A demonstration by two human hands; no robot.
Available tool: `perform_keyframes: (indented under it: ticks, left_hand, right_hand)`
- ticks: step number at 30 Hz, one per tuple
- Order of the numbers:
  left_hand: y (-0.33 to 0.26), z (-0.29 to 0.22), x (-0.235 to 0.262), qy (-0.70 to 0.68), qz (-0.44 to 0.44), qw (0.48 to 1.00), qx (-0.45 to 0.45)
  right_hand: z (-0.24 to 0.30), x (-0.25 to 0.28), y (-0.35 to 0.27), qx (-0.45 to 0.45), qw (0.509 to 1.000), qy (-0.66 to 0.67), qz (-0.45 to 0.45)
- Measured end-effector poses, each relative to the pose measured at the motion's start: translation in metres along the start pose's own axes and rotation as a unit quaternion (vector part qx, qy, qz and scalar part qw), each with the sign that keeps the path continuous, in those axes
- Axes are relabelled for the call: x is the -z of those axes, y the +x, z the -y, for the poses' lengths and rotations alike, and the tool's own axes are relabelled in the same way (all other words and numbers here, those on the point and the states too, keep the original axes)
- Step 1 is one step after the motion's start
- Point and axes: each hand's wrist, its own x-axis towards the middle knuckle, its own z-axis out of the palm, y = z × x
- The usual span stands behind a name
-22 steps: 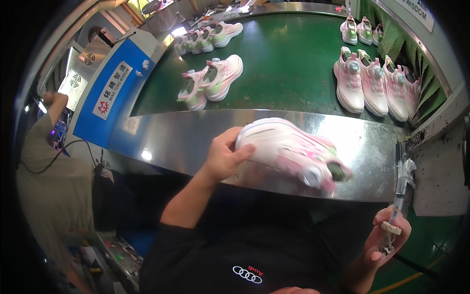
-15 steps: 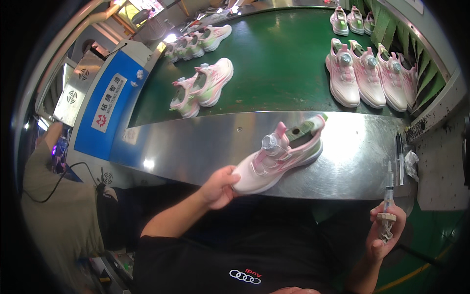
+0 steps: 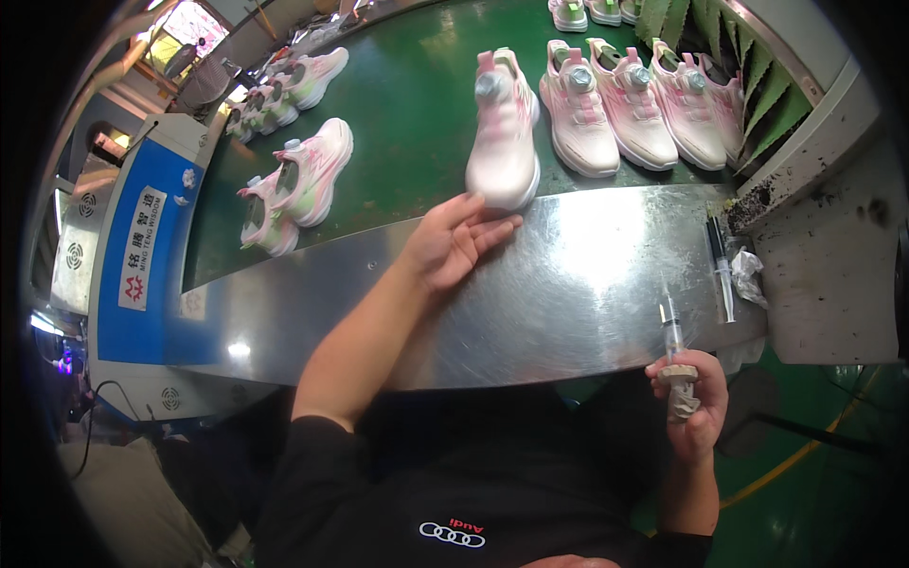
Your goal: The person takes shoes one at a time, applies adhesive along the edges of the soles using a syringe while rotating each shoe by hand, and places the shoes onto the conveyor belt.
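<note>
Your left hand (image 3: 453,241) lay flat and open on the steel ledge (image 3: 568,284), palm down, gripping nothing, its fingertips (image 3: 499,225) right at the heel of the pink-and-white sneaker (image 3: 504,128). That sneaker stood upright on the green belt (image 3: 407,104) at the ledge's edge, long axis running away from you, toe pointing up the belt, heel toward you. Just to its right stood a row of 4 matching sneakers (image 3: 644,104), toes the same way. To its left, 2 more sneakers (image 3: 298,185) sat angled. Your right hand (image 3: 689,402) was clenched around a syringe (image 3: 671,331), needle pointing up, off the near edge of the ledge. Another syringe (image 3: 720,265) lay on the ledge's right end.
</note>
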Motion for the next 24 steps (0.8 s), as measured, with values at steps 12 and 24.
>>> perform_keyframes:
  ticks: [12,24]
  left_hand:
    - [-0.098,-0.136,0.217,-0.001,-0.239,0.950,-0.202]
    - [-0.093,-0.159,0.230,0.102,-0.351,0.900,-0.236]
  right_hand:
    - [0.008,0.046,0.039,0.077,0.827,-0.555,0.042]
    - [0.022,0.043,0.064,0.057,0.659,-0.732,0.162]
